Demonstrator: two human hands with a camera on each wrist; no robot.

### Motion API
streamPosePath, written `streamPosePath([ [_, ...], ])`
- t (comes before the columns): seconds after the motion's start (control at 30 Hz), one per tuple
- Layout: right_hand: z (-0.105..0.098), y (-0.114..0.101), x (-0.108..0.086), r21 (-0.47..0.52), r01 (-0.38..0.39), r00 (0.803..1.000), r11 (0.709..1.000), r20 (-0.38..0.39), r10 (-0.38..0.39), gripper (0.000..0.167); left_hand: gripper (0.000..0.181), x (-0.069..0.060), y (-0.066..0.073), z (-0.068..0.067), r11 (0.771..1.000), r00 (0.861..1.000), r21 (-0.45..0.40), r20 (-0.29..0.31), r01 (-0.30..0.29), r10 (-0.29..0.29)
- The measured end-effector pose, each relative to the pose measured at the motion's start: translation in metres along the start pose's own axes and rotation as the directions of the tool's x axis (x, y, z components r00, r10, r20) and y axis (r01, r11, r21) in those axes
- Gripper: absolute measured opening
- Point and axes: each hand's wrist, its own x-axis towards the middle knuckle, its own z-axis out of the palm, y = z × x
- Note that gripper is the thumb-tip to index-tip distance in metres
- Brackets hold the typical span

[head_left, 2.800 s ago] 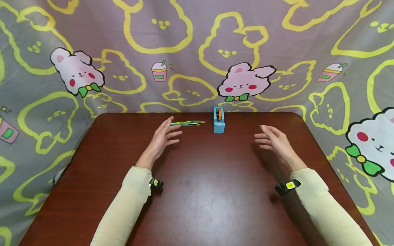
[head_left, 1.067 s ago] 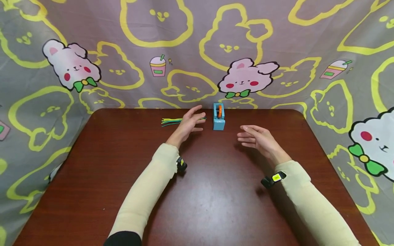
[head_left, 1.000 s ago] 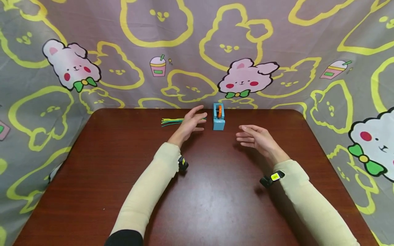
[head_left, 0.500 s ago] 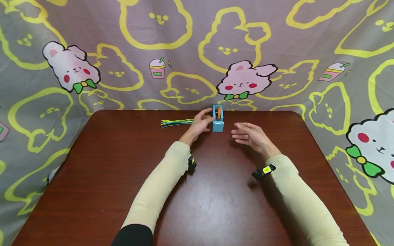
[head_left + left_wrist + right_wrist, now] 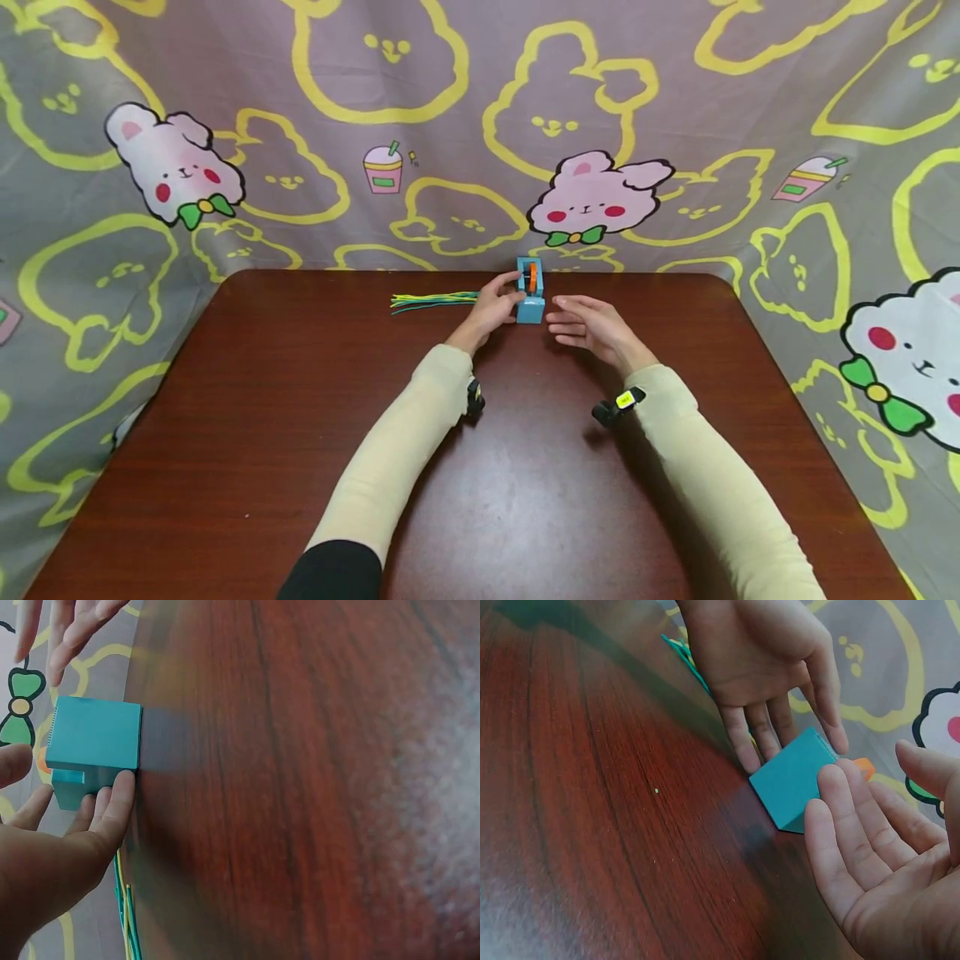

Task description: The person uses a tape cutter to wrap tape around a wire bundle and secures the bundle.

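A light-blue tape dispenser (image 5: 530,311) with an orange wheel (image 5: 533,277) stands upright near the table's back edge. My left hand (image 5: 495,308) is at its left side; in the left wrist view the fingertips (image 5: 124,784) touch or nearly touch the dispenser's side, and the thumb is held apart. On the other side, my right hand (image 5: 588,327) is close by with fingers extended, holding nothing. In the right wrist view its fingers (image 5: 844,817) overlap the dispenser (image 5: 795,780), so contact there is unclear. A bundle of yellow and green strands (image 5: 431,300) lies left of the left hand, partly hidden by it.
The dark brown table (image 5: 315,400) reaches back to a patterned cloth curtain (image 5: 450,92), which also hangs along both sides. A small pale speck (image 5: 247,516) lies on the table at the left front. Each wrist carries a black strapped device.
My left hand has moved right, past the strands, to the dispenser's left side. The right hand has come left toward the dispenser. The dispenser and strands appear to stay in place.
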Motion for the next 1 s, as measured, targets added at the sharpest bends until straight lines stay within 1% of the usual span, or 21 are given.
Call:
streamPosePath([
  [0.17, 0.005, -0.002, 0.010, -0.018, -0.004, 1.000, 1.000, -0.009, 0.004, 0.059, 0.049, 0.003, 0.000, 0.002, 1.000, 1.000, 0.031, -0.014, 0.006, -0.005],
  [0.33, 0.007, -0.001, 0.019, -0.038, -0.017, 0.999, 0.999, -0.037, 0.015, 0.050, 0.052, 0.004, 0.000, 0.006, 0.999, 1.000, 0.038, -0.012, 0.019, -0.018],
  [0.47, 0.009, 0.001, 0.024, -0.024, -0.030, 0.999, 0.999, -0.040, 0.029, 0.043, 0.052, 0.004, 0.000, 0.006, 0.999, 0.999, 0.002, -0.011, 0.034, -0.034],
  [0.7, 0.014, 0.002, 0.029, -0.007, -0.029, 0.999, 1.000, -0.042, 0.029, 0.039, 0.051, 0.002, 0.001, 0.005, 0.995, 0.997, -0.072, -0.038, 0.071, -0.074],
  [0.87, 0.017, 0.000, 0.031, -0.030, -0.013, 0.998, 0.999, -0.054, 0.012, 0.043, 0.052, 0.002, 0.002, 0.007, 0.993, 0.996, -0.092, -0.048, 0.075, -0.080],
  [1.0, 0.021, -0.002, 0.033, -0.059, -0.016, 0.998, 0.998, -0.066, 0.012, 0.047, 0.054, 0.000, 0.002, 0.006, 0.992, 0.996, -0.100, -0.048, 0.071, -0.076],
])
